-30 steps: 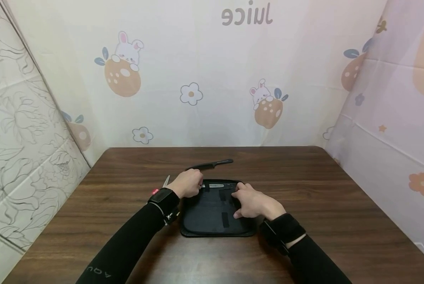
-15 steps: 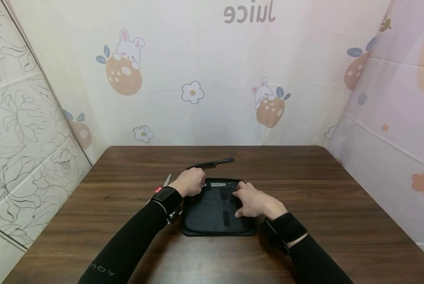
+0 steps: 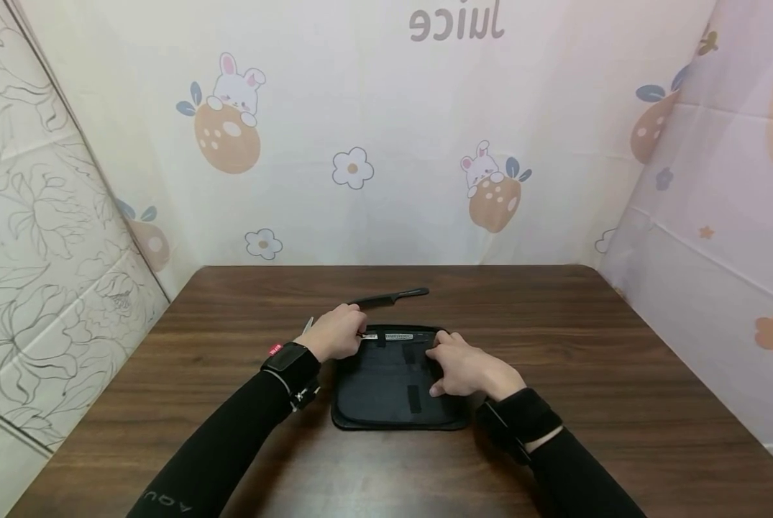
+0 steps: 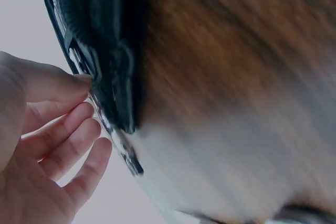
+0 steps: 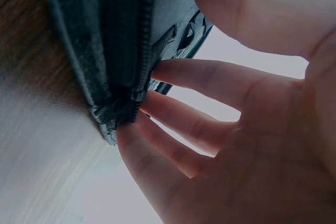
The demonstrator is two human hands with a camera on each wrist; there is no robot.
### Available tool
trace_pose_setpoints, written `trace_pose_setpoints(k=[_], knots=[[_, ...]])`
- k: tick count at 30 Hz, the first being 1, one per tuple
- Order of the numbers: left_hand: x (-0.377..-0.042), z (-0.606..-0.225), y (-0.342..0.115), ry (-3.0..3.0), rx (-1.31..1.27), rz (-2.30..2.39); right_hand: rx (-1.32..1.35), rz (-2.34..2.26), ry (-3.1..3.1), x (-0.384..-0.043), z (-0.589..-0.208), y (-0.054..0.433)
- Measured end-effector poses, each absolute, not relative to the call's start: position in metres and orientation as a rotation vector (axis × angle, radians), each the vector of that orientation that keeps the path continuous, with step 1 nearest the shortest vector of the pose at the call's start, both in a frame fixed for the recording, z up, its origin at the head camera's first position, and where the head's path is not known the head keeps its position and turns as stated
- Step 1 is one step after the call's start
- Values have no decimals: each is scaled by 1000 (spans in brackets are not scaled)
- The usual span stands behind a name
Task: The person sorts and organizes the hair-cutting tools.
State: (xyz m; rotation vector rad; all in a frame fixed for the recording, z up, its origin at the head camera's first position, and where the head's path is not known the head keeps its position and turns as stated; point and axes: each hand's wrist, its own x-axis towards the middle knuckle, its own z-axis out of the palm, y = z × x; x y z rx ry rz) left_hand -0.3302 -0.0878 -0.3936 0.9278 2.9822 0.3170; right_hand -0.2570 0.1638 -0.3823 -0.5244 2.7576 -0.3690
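A flat black zip case (image 3: 386,388) lies unfolded on the wooden table. Along its far edge, scissors with a silver, finely toothed blade (image 3: 399,336) sit under a black strap. With thumb and fingertips, my left hand (image 3: 336,333) pinches the scissors at the case's far left corner; their handle is mostly hidden by the hand. In the left wrist view the left thumb (image 4: 58,85) meets the metal beside the case edge. My right hand (image 3: 470,367) grips the case's right rim, its fingertips on the zipper corner in the right wrist view.
A black comb (image 3: 389,297) lies behind the case. Just behind my left hand a pointed silver blade tip (image 3: 308,325) shows, the rest hidden. A patterned curtain (image 3: 360,216) hangs beyond the table's back edge.
My left hand has shifted slightly left, so more of the metal shows between it and the strap. My right hand stays in place on the case. The head view has drifted slightly.
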Motion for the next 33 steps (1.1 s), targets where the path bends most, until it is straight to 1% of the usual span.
trace_pose_setpoints(k=[7,28,33], knots=[[-331,-392,-95,2973,857,286,-522,-365,2757,-256,-383,164],[-334,-393,-95,2957,803,295,-529,-380,2755,-257,-382,164],[-336,-393,-97,2941,833,336,-529,-398,2758,-256,-382,164]])
